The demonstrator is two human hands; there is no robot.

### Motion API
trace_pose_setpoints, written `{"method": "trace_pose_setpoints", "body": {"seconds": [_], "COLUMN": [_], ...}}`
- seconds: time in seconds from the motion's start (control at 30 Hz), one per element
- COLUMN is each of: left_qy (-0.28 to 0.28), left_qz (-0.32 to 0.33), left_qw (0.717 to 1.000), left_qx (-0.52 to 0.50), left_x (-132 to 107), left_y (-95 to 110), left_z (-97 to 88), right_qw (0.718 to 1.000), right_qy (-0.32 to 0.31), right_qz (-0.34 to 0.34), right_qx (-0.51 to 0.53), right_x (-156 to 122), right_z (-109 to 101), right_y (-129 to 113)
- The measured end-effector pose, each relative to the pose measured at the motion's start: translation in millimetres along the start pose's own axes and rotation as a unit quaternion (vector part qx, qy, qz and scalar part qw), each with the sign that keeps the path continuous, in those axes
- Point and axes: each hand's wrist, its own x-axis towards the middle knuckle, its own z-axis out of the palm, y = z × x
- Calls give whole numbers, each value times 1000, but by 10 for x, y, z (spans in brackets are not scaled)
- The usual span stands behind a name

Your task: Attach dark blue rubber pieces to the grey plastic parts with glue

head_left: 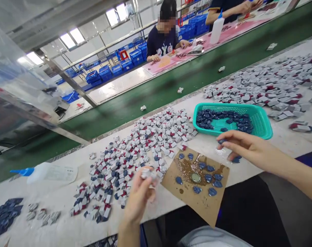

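My left hand (140, 195) is closed around a small white plastic piece (148, 173), just left of a brown cardboard sheet (194, 209). Between the thumb and fingers of my right hand (244, 149) is a small dark blue piece (222, 141), held above the table near the cardboard's upper right corner. Several similar blue pieces (212, 191) lie spread on the wet, glossy cardboard around a round cap-like disc (196, 177). Behind my right hand stands a green plastic basket (265, 125) with many dark blue pieces inside.
Heaped white, red and blue pieces (150, 137) cover the table's middle; another heap (274, 85) is at right. A squeeze bottle (53, 172) lies at left near a dark blue pile (5, 216). Beyond the green conveyor belt (161, 99), a person (163, 37) works at a pink-topped bench.
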Motion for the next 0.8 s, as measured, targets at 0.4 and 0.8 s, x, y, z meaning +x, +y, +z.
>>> {"method": "trace_pose_setpoints", "body": {"seconds": [0.4,0.8], "left_qy": [69,48], "left_qz": [-67,-35], "left_qw": [985,985], "left_qx": [-145,-163], "left_x": [-240,-280], "left_y": [-656,-571], "left_z": [526,494], "right_qw": [933,912], "right_qy": [-181,-221], "right_qz": [-189,-177], "right_qx": [-247,-296], "right_x": [-158,25], "right_z": [860,913], "right_y": [181,35]}}
